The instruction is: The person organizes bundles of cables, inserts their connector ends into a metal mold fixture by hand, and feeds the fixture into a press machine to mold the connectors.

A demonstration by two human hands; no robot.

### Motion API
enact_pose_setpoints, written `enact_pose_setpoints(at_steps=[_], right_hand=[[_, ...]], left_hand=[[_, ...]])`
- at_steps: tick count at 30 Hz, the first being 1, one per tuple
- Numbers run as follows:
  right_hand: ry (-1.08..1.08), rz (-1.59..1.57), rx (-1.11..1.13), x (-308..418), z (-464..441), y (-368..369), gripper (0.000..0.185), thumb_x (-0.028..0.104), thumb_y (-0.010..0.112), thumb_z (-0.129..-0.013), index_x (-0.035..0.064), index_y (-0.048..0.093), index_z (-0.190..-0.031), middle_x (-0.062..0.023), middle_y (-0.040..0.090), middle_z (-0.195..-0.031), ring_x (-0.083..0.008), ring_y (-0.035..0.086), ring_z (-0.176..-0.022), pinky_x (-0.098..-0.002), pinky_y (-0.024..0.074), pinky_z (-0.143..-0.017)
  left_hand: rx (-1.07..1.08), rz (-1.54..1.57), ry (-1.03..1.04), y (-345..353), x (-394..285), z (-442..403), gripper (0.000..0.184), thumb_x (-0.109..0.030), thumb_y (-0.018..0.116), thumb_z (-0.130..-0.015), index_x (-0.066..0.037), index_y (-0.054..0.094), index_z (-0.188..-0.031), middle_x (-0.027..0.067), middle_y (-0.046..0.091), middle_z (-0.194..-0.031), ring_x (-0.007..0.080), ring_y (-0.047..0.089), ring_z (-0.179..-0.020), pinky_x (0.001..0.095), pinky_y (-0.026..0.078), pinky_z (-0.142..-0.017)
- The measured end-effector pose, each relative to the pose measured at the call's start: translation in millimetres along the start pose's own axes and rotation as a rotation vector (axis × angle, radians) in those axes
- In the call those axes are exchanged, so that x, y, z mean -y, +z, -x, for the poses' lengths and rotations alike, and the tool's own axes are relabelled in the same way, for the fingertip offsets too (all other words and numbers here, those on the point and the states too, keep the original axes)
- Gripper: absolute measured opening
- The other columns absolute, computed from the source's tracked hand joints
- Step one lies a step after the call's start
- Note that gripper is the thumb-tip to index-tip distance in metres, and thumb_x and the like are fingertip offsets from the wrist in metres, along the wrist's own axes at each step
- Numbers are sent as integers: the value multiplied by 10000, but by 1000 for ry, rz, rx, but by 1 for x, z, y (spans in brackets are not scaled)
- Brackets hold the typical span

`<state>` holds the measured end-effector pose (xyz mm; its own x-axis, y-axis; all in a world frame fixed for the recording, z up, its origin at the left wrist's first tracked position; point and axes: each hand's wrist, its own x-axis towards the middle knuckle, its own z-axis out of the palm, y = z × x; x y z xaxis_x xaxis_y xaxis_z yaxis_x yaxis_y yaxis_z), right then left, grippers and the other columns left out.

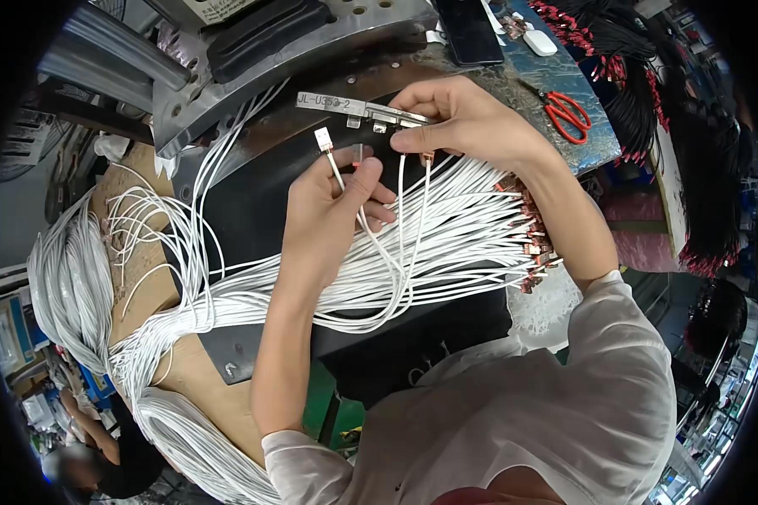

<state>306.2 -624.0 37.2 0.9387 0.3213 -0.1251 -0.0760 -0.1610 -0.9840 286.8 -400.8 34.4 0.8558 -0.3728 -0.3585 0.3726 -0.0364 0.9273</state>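
A metal bar fixture (337, 104) marked "JL-U353-2" has small slots or tabs along its lower edge. My right hand (463, 126) is closed around its right end, thumb in front and fingers behind. Two white cables hang down below that hand, one with a copper-coloured end (429, 157). To the left, my left hand (333, 202) holds a white cable whose plug (323, 140) points up beside the bar. A small clear and red piece (359, 155) shows at its fingertips. Below both hands lies a bundle of white cables (446, 227) with copper-coloured connector ends (531, 244).
Red-handled pliers (567, 116), a black phone (470, 32) and a white mouse-like object (540, 42) lie on the blue bench. Coiled white cables (72, 282) hang at left. Black cables (716, 151) hang at right. Another person (101, 446) is at lower left.
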Motion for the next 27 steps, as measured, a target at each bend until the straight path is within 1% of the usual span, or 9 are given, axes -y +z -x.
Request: enact_pose_setpoints(at_steps=[1, 7, 11, 14, 16, 17, 20, 21, 27], right_hand=[[19, -22, -1, 2, 1, -2, 302, 76, 758, -913, -55, 669, -1169, -50, 738, -958, -63, 645, -744, -206, 503, -645], [-7, -56, 56, -7, -2, -2, 308, 60, 755, -910, -60, 668, -1180, -68, 743, -1019, -81, 658, -832, -228, 525, -715], [-14, 89, 60, -4, 0, 5, 307, 72, 771, -903, -22, 683, -1182, -65, 746, -1039, -82, 655, -875, -248, 525, -789], [5, 74, 111, -1, 1, 6, 324, 80, 789, -891, -22, 682, -1180, -68, 744, -1035, -79, 653, -882, -244, 524, -776], [41, 93, 31, 6, 5, 5, 327, 82, 799, -882, -23, 687, -1171, -65, 745, -1007, -76, 655, -856, -235, 525, -742], [59, 102, -9, 8, 6, 4, 328, 84, 804, -878, -23, 689, -1166, -63, 746, -993, -75, 656, -843, -231, 525, -725], [-44, 86, -84, 3, 2, -6, 387, 170, 853, -836, -28, 711, -1138, -41, 720, -790, -55, 581, -601, -226, 447, -556], [-42, 79, -81, 0, 1, -8, 387, 154, 858, -827, -28, 716, -1137, -45, 730, -810, -54, 592, -623, -221, 453, -569], [-25, 95, -10, -1, 1, -7, 365, 134, 855, -819, -25, 731, -1123, -43, 746, -820, -56, 602, -642, -215, 461, -576]], left_hand=[[3, -9, -20, -1, 0, -1, 389, -271, 617, -1050, 39, 587, -1283, 88, 696, -837, 137, 682, -644, 220, 486, -548], [23, 15, 29, 1, 2, -1, 308, -233, 614, -1046, 40, 655, -1183, 89, 689, -896, 111, 650, -725, 265, 602, -612], [57, 67, 17, -2, 5, -4, 255, -193, 630, -1032, 32, 683, -1139, 79, 692, -938, 102, 639, -783, 286, 644, -695], [72, 119, -1, -7, 4, -5, 229, -167, 659, -1015, 32, 704, -1120, 64, 703, -948, 101, 668, -855, 270, 634, -714], [53, 112, -12, -11, -5, -2, 223, -156, 666, -1009, 32, 708, -1121, 70, 707, -958, 106, 677, -878, 267, 633, -724], [33, 111, -5, -12, -7, -2, 256, -152, 650, -1014, 56, 679, -1161, 74, 697, -920, 129, 705, -848, 274, 655, -693], [131, 93, -31, -21, -3, -4, 286, -129, 677, -995, 61, 673, -1209, 76, 700, -902, 122, 702, -775, 272, 655, -709], [131, 80, -55, -18, -4, -3, 323, -130, 709, -973, 58, 675, -1235, 67, 694, -873, 100, 675, -704, 266, 645, -702], [114, 56, -67, -11, -3, -1, 294, -155, 712, -979, 44, 706, -1196, 45, 686, -857, 65, 635, -715, 243, 612, -679]])
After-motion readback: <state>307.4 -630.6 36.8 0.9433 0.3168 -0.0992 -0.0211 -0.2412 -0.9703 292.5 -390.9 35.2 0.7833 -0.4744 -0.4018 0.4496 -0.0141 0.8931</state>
